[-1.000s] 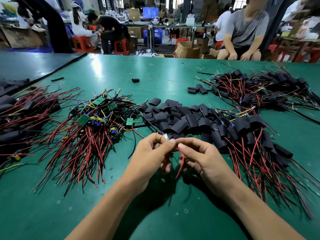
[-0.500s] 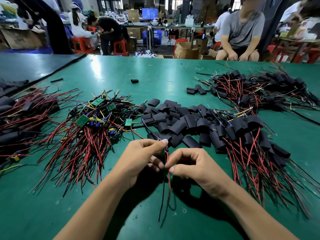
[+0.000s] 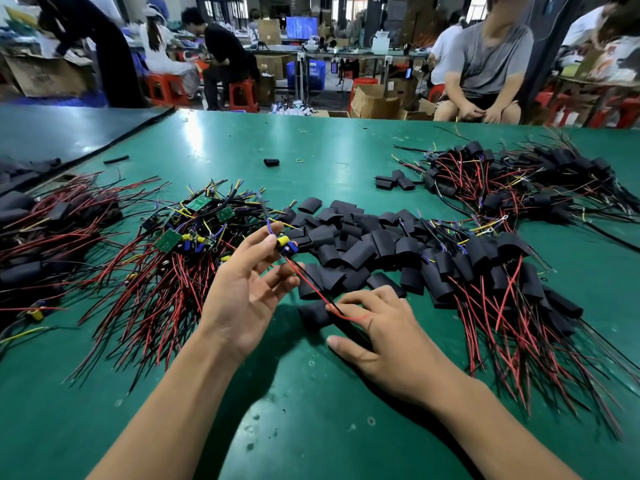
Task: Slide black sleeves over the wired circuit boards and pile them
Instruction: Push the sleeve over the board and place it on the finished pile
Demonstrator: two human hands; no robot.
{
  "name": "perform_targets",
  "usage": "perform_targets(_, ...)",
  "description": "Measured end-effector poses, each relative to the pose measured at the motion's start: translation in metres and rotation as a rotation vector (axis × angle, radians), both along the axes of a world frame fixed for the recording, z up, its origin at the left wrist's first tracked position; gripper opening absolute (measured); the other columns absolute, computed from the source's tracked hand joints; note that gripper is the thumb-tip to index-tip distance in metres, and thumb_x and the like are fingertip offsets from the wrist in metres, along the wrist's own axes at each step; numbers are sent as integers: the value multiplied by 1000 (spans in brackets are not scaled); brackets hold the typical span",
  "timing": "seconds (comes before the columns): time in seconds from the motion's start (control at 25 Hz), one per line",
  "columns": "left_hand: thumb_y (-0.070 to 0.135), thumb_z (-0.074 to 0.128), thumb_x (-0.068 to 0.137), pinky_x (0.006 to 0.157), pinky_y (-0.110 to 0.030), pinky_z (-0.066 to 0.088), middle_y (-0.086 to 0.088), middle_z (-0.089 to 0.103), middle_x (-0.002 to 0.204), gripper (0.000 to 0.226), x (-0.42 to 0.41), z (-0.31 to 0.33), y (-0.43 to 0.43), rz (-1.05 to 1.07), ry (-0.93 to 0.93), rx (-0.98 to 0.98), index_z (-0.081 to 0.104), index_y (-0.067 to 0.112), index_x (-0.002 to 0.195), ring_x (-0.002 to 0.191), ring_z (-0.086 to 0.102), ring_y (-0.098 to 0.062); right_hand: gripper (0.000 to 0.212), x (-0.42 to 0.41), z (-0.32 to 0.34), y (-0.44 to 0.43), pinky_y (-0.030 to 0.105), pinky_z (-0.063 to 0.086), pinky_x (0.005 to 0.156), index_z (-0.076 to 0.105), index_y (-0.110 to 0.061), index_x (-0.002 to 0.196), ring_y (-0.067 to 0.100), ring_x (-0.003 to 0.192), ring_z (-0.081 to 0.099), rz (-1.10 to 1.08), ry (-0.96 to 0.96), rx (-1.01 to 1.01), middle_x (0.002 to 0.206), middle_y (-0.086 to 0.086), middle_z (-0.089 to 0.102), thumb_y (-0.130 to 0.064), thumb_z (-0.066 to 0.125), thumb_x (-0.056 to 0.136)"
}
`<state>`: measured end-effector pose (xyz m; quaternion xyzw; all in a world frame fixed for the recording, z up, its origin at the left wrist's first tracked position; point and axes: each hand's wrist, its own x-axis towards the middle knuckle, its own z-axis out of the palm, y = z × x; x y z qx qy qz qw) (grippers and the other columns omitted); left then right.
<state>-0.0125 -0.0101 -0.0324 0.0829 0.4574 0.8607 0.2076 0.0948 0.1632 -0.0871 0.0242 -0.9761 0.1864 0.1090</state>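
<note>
My left hand point(image 3: 249, 296) pinches one wired circuit board point(image 3: 287, 245) between thumb and fingertips. Its two wires point(image 3: 308, 282), one red and one black, run down across the bent fingers of my right hand point(image 3: 384, 330), though I cannot tell whether that hand grips them; one black sleeve point(image 3: 313, 315) lies just beside it. On the green table point(image 3: 311, 427) I count five heaps: bare boards point(image 3: 187, 237), loose sleeves point(image 3: 349, 233), a right sleeved heap point(image 3: 502, 271), a far sleeved heap point(image 3: 519, 181) and a left sleeved heap point(image 3: 45, 230). In the workshop behind stand a blue crate point(image 3: 308, 72) and an open cardboard box point(image 3: 374, 102), their contents unclear.
</note>
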Motion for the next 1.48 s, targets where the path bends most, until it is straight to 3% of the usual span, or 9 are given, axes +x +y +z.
perform_targets(0.08, 21, 61, 82, 59, -22, 54, 2, 65, 81, 34, -3, -1, -1, 22, -19, 17, 69, 18, 115, 66, 57, -15, 44, 2, 3, 3, 31, 33, 98, 66, -32, 115, 10, 120, 38, -7, 47, -27, 131, -21, 52, -63, 56, 86)
perform_targets(0.2, 12, 54, 94, 59, -24, 55, -1, 66, 86, 30, -7, -5, -1, 51, -42, -1, 66, 18, 121, 66, 62, -16, 31, 3, 5, 2, 30, 32, 96, 62, -32, 92, 4, 119, 41, 30, 45, -86, 127, -23, 58, -61, 58, 83)
perform_targets(0.36, 6, 48, 99, 62, -27, 55, -4, 70, 96, 28, -9, -13, 3, 96, -48, -107, 63, 19, 119, 72, 68, -17, 30, 3, 8, 4, 28, 35, 87, 62, -32, 98, 5, 101, 48, 32, 51, -37, 102, -18, 64, -59, 58, 87)
perform_targets(0.52, 5, 47, 100, 64, -28, 53, -3, 69, 95, 29, -14, -16, 3, 169, -44, -114, 60, 19, 121, 69, 69, -14, 38, 7, 8, 12, 32, 47, 87, 70, -29, 108, 13, 97, 58, -132, 149, -110, 99, -9, 69, -58, 59, 85)
perform_targets(0.68, 5, 49, 100, 56, -25, 55, -5, 67, 96, 26, -19, -18, 1, 255, -25, -96, 62, 20, 117, 72, 68, -16, 30, 4, 7, 23, 32, 52, 87, 74, -27, 102, 6, 92, 67, -248, 203, -273, 97, -12, 75, -51, 65, 87)
perform_targets(0.88, 5, 49, 100, 54, -23, 55, -5, 66, 89, 23, -22, -18, -2, 309, -16, -64, 62, 20, 112, 65, 68, -14, 23, 4, 5, 28, 6, 44, 84, 75, -26, 105, -3, 93, 64, -316, 288, -347, 100, -15, 75, -38, 74, 86)
perform_targets(1.0, 6, 49, 100, 53, -23, 54, -2, 69, 83, 22, -24, -16, -4, 317, -46, -51, 63, 22, 106, 62, 69, -13, 17, 4, 7, 29, 15, 48, 83, 75, -26, 103, -2, 86, 66, -345, 324, -423, 94, -15, 75, -32, 77, 86)
perform_targets(1.24, 5, 50, 100, 55, -24, 56, -5, 64, 89, 20, -26, -15, -4, 343, -51, -20, 61, 20, 106, 61, 67, -13, 16, 3, 11, 28, 23, 53, 82, 76, -24, 101, 2, 81, 68, -326, 314, -512, 89, -14, 75, -28, 77, 86)
perform_targets(1.48, 4, 50, 100, 54, -24, 56, -5, 64, 87, 21, -25, -17, -3, 338, -60, -26, 63, 20, 103, 59, 68, -12, 16, 3, 10, 26, 24, 54, 80, 76, -24, 101, 3, 79, 69, -309, 328, -581, 86, -14, 75, -26, 78, 85)
